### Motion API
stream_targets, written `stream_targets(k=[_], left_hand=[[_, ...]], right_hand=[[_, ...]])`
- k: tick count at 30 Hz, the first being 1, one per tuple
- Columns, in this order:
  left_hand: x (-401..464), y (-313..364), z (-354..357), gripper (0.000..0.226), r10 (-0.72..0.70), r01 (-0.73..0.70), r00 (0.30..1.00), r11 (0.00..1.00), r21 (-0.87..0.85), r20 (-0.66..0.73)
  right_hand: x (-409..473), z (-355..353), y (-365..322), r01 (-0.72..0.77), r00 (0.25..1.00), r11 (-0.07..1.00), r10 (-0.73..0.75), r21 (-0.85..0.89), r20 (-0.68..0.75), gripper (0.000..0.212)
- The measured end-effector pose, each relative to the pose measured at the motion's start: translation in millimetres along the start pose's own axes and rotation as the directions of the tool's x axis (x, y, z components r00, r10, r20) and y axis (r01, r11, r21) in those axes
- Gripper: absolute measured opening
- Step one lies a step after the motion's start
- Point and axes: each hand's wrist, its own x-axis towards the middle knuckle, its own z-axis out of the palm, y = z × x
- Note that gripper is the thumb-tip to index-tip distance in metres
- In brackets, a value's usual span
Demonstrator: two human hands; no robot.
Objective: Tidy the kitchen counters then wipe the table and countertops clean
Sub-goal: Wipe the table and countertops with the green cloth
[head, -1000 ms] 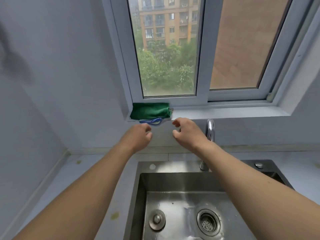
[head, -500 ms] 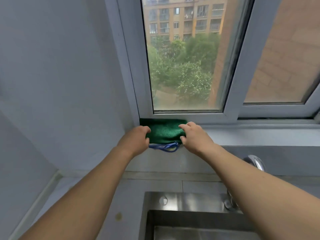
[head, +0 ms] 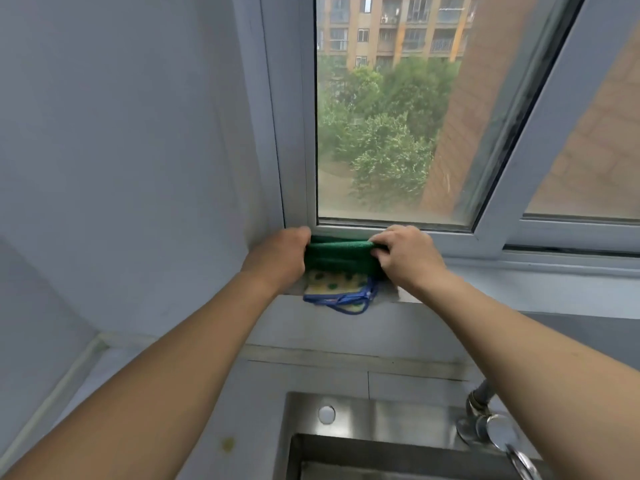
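Green, folded microfibre cloth (head: pixel 337 256) lies at the left end of the pale grey window sill (head: pixel 519 289), against the lower rail of the white window frame (head: pixel 398 233), where the sill meets the side wall. Beneath it sits a yellow cloth with green dots and blue edging (head: pixel 334 289), whose blue hanging loop droops over the front edge of the sill. The left hand (head: pixel 277 259) holds the left end of the green cloth, thumb on top and fingers curled around the end. The right hand (head: pixel 407 258) pinches the right end, with fingertips (head: pixel 377 247) tucked over the top fold. Judged by its look, the cloth is light, soft and limp; it will sag and unfold if lifted by one corner, so hold it at both ends or gather the folds in one hand. The lower cloth may drag along with it and slip off the sill. Below the sill lie the grey countertop (head: pixel 304 375), marked by a small yellowish stain (head: pixel 227 444) near its front left, the stainless steel sink (head: pixel 381 420) and, at its right rear corner, the chrome tap (head: pixel 495 431).
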Motion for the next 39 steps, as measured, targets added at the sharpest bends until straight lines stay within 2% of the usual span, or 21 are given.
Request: stream_targets(k=[4, 7, 12, 16, 19, 21, 24, 27, 29, 32, 35, 39], left_hand=[[3.9, 11.0, -37.2, 0.014, -0.004, -0.007, 0.986, 0.998, -0.069, -0.167], [-5.4, 19.8, -63.2, 0.013, 0.002, -0.039, 0.981, 0.982, -0.185, -0.192], [-53.4, 38.3, -93.2, 0.021, -0.099, 0.040, 0.988, 0.901, -0.431, -0.115], [-115.9, 53.1, -104.6, 0.025, -0.165, 0.163, 0.985, 0.793, -0.588, 0.052], [-174.3, 61.3, -102.1, 0.020, -0.209, 0.291, 0.957, 0.669, -0.684, 0.203], [-207.5, 64.8, -95.1, 0.016, -0.227, 0.393, 0.917, 0.647, -0.653, 0.327], [-269.9, 72.9, -70.7, 0.037, -0.254, 0.514, 0.846, 0.623, -0.590, 0.468], [-324.1, 78.3, -40.3, 0.020, -0.341, 0.557, 0.830, 0.555, -0.618, 0.442], [-357.6, 83.9, -24.1, 0.010, -0.410, 0.567, 0.823, 0.533, -0.629, 0.394], [-413.7, 88.8, 0.0, 0.015, -0.515, 0.619, 0.772, 0.479, -0.623, 0.372], [-471.5, 86.5, 13.6, 0.014, -0.618, 0.677, 0.690, 0.369, -0.637, 0.376], [-539.4, 68.6, 19.0, 0.008, -0.750, 0.671, 0.552, 0.141, -0.728, 0.363]], right_hand=[[3.8, -33.8, -10.0, -0.054, 0.991, 0.981, 0.076, 0.186, -0.114, 0.022], [-4.9, -58.1, -17.1, -0.014, 0.977, 0.947, 0.081, 0.320, -0.197, 0.017], [-45.3, -98.5, -30.9, 0.015, 0.976, 0.815, 0.114, 0.580, -0.185, 0.018], [-99.6, -109.3, -48.7, -0.098, 0.984, 0.632, 0.179, 0.768, -0.021, 0.029], [-148.7, -104.7, -57.4, -0.132, 0.991, 0.680, 0.102, 0.721, 0.085, 0.029], [-176.1, -98.9, -59.6, -0.142, 0.989, 0.694, 0.074, 0.706, 0.126, 0.026], [-229.6, -85.1, -63.9, -0.203, 0.968, 0.674, 0.031, 0.710, 0.248, 0.018], [-273.4, -63.4, -64.6, -0.260, 0.947, 0.667, 0.033, 0.699, 0.320, 0.009], [-298.7, -47.6, -66.8, -0.294, 0.922, 0.672, 0.012, 0.680, 0.386, 0.013], [-340.2, -24.2, -84.2, -0.385, 0.833, 0.667, -0.046, 0.638, 0.551, 0.021], [-380.4, -7.8, -110.3, -0.414, 0.788, 0.669, -0.077, 0.618, 0.611, 0.020], [-423.7, 9.2, -148.2, -0.443, 0.747, 0.657, -0.105, 0.609, 0.657, 0.020]])
